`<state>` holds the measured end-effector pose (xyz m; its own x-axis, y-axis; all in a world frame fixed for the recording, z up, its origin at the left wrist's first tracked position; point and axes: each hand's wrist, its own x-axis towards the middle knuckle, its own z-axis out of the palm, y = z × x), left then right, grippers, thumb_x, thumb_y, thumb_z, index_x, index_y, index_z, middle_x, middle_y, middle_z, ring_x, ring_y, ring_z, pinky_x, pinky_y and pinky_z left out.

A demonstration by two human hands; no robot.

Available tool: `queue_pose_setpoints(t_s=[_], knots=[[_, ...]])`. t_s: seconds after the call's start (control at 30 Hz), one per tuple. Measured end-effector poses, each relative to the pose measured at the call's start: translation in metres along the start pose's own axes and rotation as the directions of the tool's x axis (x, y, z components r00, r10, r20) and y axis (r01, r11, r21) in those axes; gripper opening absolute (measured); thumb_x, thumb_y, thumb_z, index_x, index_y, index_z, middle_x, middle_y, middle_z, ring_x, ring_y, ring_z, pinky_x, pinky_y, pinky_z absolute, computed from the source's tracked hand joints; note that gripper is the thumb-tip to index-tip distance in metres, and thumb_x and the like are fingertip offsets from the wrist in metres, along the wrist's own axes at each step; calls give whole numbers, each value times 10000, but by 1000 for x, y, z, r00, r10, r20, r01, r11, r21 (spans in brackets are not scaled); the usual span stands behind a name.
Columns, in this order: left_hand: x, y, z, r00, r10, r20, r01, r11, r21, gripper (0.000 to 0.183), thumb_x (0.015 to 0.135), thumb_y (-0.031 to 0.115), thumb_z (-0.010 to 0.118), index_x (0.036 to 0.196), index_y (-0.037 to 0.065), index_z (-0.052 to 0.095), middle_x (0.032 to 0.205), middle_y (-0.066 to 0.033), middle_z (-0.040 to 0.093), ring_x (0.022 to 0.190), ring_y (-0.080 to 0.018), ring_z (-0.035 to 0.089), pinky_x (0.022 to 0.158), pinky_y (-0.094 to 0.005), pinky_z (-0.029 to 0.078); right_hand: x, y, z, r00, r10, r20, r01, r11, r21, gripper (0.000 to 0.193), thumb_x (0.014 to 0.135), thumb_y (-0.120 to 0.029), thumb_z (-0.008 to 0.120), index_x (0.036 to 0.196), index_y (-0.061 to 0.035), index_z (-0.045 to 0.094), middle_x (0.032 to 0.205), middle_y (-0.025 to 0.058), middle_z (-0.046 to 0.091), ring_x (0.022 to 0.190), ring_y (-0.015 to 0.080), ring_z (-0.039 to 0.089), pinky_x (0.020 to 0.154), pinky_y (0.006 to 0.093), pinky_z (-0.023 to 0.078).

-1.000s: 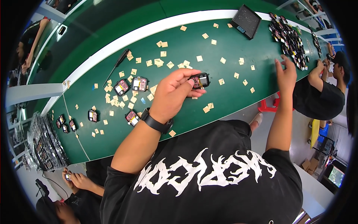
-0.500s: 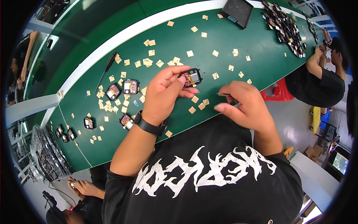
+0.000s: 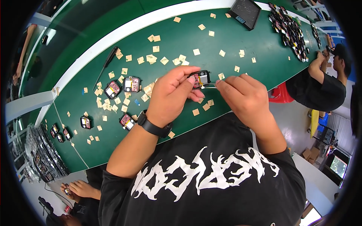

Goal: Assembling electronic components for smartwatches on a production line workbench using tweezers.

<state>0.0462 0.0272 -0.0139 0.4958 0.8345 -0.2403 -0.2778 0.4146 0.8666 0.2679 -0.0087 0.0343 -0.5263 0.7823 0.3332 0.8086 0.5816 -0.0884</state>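
My left hand (image 3: 174, 92) grips a small black square device housing (image 3: 200, 80), its thumb on the face. Inside the housing show a red circuit board, a silver-white block and a strip of yellow tape. From the right, my right hand (image 3: 243, 94) pinches thin metal tweezers (image 3: 209, 86), their tips at the housing's lower right edge. The fingers hide most of the tweezers. On the green table left of my hands lie similar open housings, among them one (image 3: 131, 84) upright and another (image 3: 112, 89) tilted beside it.
Tan paper squares (image 3: 151, 59) are scattered over the table (image 3: 177, 41). A black screwdriver (image 3: 106, 64) lies at left, a black tray (image 3: 246, 13) at the back. Heaped housings (image 3: 288, 32) lie far right, stacked trays (image 3: 44, 152) at left. Co-workers sit right (image 3: 320, 83) and lower left (image 3: 81, 201).
My right hand has moved left to the housing, bringing the tweezers against its edge. My left hand with the housing has shifted slightly right.
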Motion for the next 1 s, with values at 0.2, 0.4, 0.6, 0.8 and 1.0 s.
queue_pose_setpoints(t_s=[0.2, 0.4, 0.6, 0.8, 1.0], knots=[[0, -6, -1, 998, 61, 31, -63, 993, 96, 293, 1047, 69, 472, 1302, -44, 562, 981, -113, 671, 831, -170, 712, 706, -244, 577, 6, 0, 5, 996, -79, 31, 78, 997, 23, 241, 685, -74, 665, 920, -18, 674, 872, 62, 615, 690, 192, 593, 547, 310, 490], [0, -4, 0, 999, 40, 32, -42, 995, 90, 294, 1050, 75, 475, 1305, -48, 555, 1007, -121, 675, 841, -179, 721, 739, -252, 594, 8, -5, 8, 998, -63, 20, 62, 996, 60, 245, 693, -68, 672, 930, -4, 665, 886, 75, 593, 715, 203, 611, 593, 315, 515], [-1, -5, 0, 999, 37, 37, -40, 995, 96, 298, 1050, 66, 476, 1313, -50, 552, 1026, -126, 679, 843, -179, 720, 764, -263, 602, 6, -3, 7, 994, -110, 5, 109, 992, 68, 226, 708, -57, 682, 926, -1, 668, 867, 66, 579, 684, 193, 605, 576, 314, 511], [-1, -5, 2, 999, 28, 39, -33, 991, 131, 301, 1048, 59, 477, 1317, -49, 556, 1039, -124, 678, 848, -170, 714, 777, -264, 602, 6, 2, 7, 982, -186, -21, 187, 982, 26, 187, 698, -64, 700, 875, -6, 683, 824, 49, 573, 651, 167, 580, 522, 299, 490], [-2, -4, 3, 999, 10, 37, -15, 994, 112, 303, 1046, 56, 482, 1321, -45, 558, 1047, -119, 673, 856, -164, 710, 781, -264, 603, 4, 5, 9, 972, -223, -77, 226, 973, 37, 196, 685, -70, 706, 867, -2, 688, 833, 52, 592, 640, 164, 575, 513, 290, 482]])
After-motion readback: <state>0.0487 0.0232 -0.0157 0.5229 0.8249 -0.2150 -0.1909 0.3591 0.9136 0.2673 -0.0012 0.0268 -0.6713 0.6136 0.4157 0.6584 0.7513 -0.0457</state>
